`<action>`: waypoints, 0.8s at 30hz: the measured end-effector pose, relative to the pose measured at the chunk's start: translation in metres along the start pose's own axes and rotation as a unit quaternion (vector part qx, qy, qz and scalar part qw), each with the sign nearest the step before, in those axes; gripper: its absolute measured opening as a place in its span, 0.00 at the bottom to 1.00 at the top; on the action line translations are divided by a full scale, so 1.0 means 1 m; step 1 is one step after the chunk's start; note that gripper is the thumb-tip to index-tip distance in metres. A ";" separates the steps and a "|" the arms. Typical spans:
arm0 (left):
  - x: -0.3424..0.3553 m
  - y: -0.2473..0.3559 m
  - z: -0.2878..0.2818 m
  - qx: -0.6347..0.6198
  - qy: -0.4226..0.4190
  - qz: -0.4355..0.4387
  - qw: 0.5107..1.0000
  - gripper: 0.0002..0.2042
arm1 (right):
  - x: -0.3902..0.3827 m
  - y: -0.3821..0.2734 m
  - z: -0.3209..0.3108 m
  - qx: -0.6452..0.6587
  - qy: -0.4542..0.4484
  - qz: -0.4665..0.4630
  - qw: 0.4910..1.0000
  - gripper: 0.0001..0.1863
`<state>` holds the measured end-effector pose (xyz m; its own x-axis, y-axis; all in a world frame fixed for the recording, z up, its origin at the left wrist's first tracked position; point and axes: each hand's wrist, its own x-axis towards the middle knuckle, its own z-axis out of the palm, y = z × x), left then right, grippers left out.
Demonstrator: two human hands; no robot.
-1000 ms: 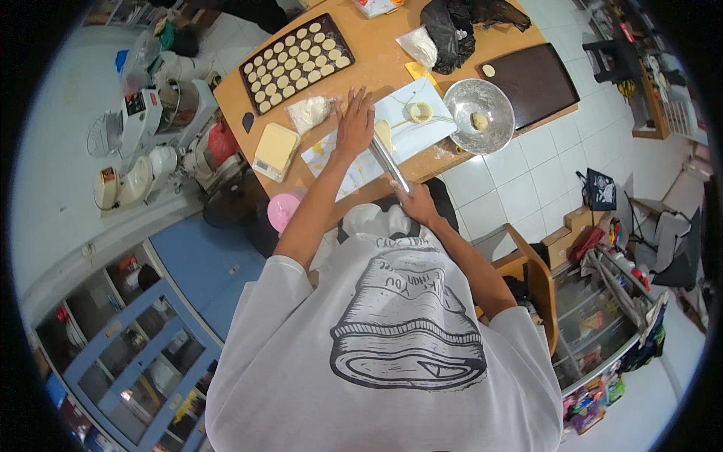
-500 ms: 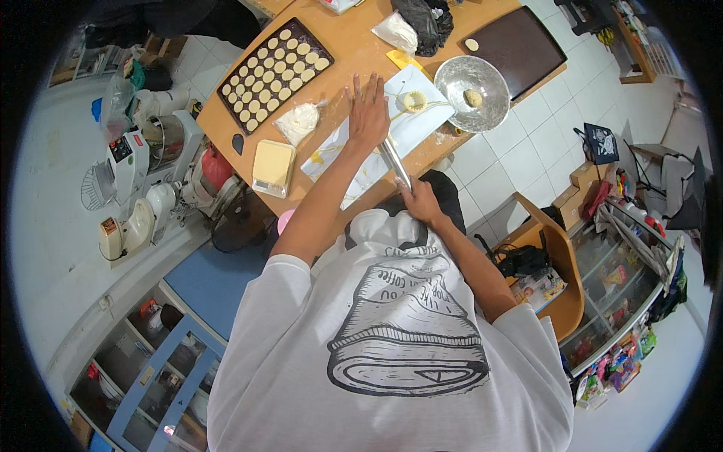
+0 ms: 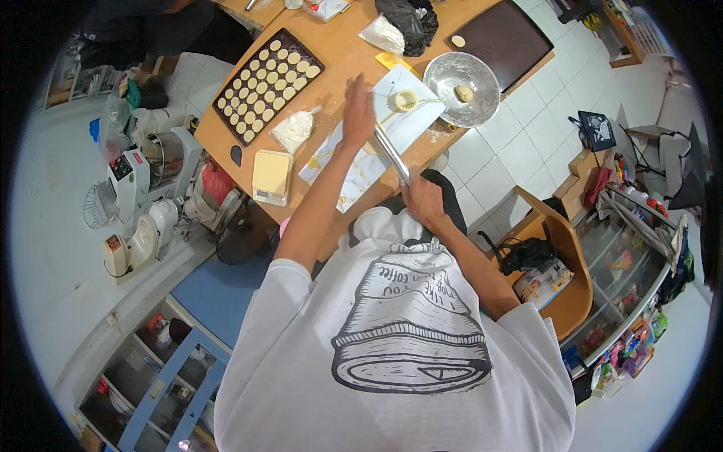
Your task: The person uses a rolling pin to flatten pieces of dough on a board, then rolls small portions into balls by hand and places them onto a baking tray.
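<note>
My right hand [image 3: 422, 197] grips the near end of a steel rolling pin [image 3: 390, 151] over the white marbled board [image 3: 324, 177]. My left hand [image 3: 358, 109] is at the pin's far end, fingers stretched out, palm partly hidden. Pale dough [image 3: 371, 148] lies partly under the pin. A round cutter [image 3: 406, 100] sits on the board's upper part. Just right of it is a steel bowl [image 3: 444, 71] holding a dough ball [image 3: 463, 93].
A dark tray of dough rounds [image 3: 269, 83], a flour bag [image 3: 294, 130] and a kitchen scale [image 3: 273, 178] are left on the table [image 3: 331, 45]. Another dark tray [image 3: 508, 38] is upper right, an orange chair [image 3: 561, 286] lower right. A person in dark clothes [image 3: 173, 26] is upper left.
My left hand has risen slightly and turned more side-on. The rolling pin stays in my right hand. The whole view has shifted, bringing more of the person and chair into sight.
</note>
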<state>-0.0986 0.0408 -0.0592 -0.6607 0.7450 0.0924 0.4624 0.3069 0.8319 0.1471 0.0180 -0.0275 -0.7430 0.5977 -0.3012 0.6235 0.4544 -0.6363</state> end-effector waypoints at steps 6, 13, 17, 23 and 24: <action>-0.020 -0.019 -0.040 0.003 0.004 0.012 1.000 0.22 | 0.000 0.003 0.003 -0.053 0.007 -0.058 0.997 0.17; -0.010 -0.010 -0.030 0.191 -0.077 0.037 0.978 0.24 | 0.002 0.026 0.023 0.074 -0.048 -0.065 0.994 0.19; 0.003 -0.006 -0.012 0.278 -0.103 0.080 0.952 0.25 | 0.003 0.026 0.025 0.113 -0.018 -0.084 0.990 0.18; 0.014 0.006 0.012 0.290 -0.103 0.075 0.949 0.27 | 0.007 0.010 -0.001 0.264 -0.178 0.094 0.943 0.17; 0.016 0.009 0.015 0.290 -0.105 0.077 0.948 0.27 | 0.006 0.012 0.003 0.247 -0.126 0.061 0.959 0.17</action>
<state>-0.0961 0.0647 -0.0586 -0.4546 0.8903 0.0275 0.8314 0.4131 0.3717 0.1496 0.0246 -0.0393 -0.7457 0.4192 -0.5179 0.5651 -0.0139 -0.8249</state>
